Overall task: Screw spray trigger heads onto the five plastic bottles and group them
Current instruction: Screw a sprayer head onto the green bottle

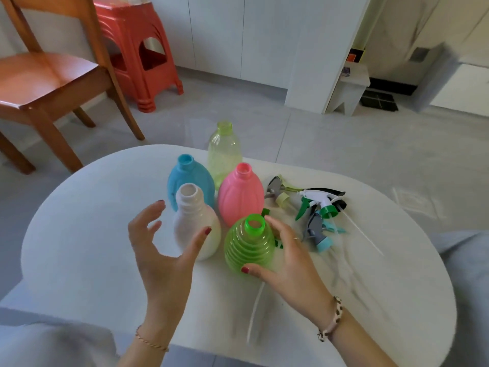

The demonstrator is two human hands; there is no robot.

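Steadying green ribbed bottle [248,245] in right hand [288,260]; left hand [161,250] spread, empty; keep neck upright for threading.

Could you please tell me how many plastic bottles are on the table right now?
5: yellow-green bottle farthest, blue bottle, pink bottle, white bottle by the left hand, green ribbed bottle in the right hand.

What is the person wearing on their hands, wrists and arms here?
Both forearms are bare, with no sleeves. The left hand has dark red nail polish and a thin gold chain bracelet. The right hand has the same polish, a thin ring and a leopard-print band.
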